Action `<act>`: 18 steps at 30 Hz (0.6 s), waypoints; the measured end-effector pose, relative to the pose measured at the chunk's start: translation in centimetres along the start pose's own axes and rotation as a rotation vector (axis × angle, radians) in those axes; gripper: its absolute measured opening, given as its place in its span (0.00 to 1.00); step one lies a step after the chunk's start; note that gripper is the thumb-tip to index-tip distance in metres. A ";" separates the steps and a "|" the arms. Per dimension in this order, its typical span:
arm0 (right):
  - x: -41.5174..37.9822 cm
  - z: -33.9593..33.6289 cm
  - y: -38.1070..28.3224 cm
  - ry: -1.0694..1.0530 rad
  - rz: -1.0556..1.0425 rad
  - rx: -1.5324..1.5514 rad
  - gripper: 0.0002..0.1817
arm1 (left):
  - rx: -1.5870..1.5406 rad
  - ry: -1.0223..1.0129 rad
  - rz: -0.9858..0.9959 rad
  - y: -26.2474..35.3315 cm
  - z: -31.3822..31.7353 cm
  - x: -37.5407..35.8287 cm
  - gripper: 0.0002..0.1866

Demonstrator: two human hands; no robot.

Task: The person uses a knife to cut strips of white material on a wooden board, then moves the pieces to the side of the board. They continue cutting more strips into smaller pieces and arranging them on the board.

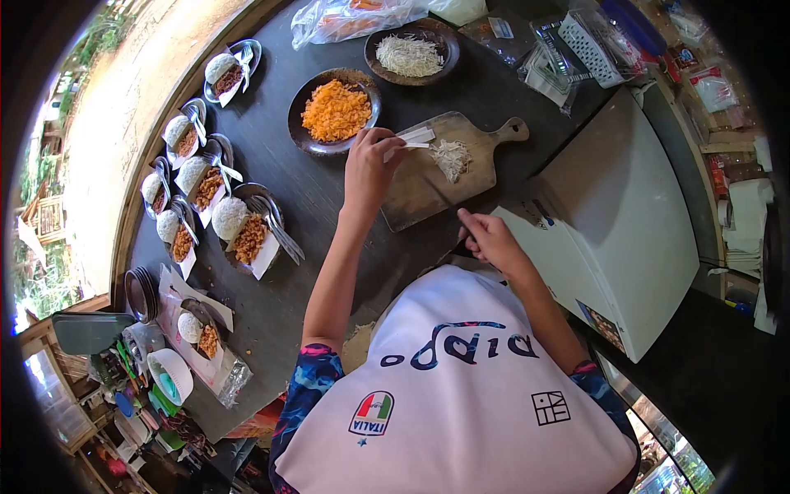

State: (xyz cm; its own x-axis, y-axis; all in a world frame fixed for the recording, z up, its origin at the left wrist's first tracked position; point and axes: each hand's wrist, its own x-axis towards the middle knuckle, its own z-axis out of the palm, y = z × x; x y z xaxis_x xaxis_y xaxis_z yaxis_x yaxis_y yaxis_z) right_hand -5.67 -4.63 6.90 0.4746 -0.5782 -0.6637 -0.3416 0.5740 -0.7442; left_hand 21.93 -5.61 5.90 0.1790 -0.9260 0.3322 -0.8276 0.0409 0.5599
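My left hand is closed on several white strips over the left part of the wooden cutting board. A pile of thin white shreds lies on the board just right of the strips. My right hand, near the board's lower edge, is closed round the handle of a knife, whose dark blade reaches over the board. Behind my left hand stands a bowl of orange shreds. Farther back is a bowl of white shreds.
Plates with rice and brown food line the table's left side, with forks and spoons. Stacked dark bowls stand at the lower left. Plastic bags lie at the back. A white fridge is at the right.
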 end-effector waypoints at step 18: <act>-0.5 -0.7 1.0 0.109 -0.090 -0.036 0.30 | -0.028 0.013 -0.056 4.7 -0.4 -8.5 0.12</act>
State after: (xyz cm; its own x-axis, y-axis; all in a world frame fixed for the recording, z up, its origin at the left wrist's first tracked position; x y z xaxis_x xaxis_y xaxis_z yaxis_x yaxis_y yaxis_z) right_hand -6.81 -4.18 6.39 0.4148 -0.6870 -0.5967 -0.3312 0.4968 -0.8022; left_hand 16.80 2.58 6.02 0.2317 -0.9221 0.3098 -0.8011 -0.0001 0.5985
